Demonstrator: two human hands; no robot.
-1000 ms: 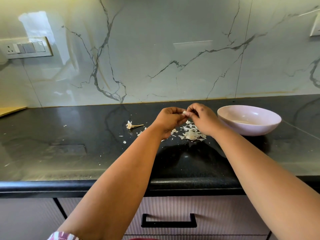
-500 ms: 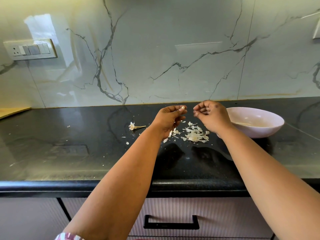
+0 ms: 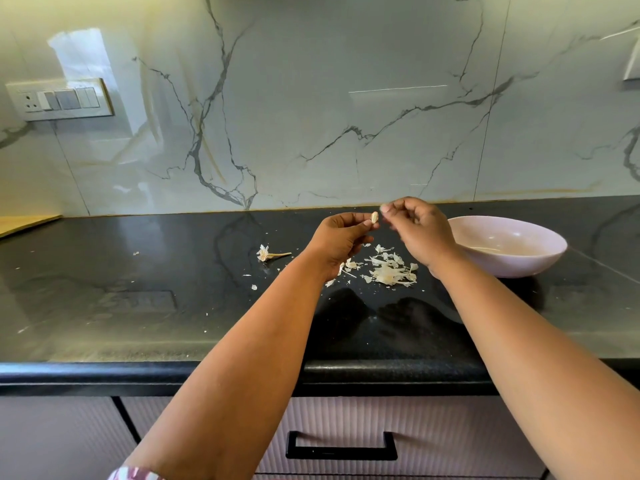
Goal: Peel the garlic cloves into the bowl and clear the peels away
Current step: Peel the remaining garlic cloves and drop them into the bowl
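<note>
here left hand (image 3: 341,237) pinches garlic clove (image 3: 374,216); no writing legible.

Bright daylight glare on glossy backsplash (image 3: 311,109); wide-angle edge bowing.

A switch panel (image 3: 59,100) sits on the marble backsplash (image 3: 346,116).

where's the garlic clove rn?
Head view, centre: the garlic clove is pinched at the left hand fingertips, raised above the peel pile, left of the bowl.
</note>
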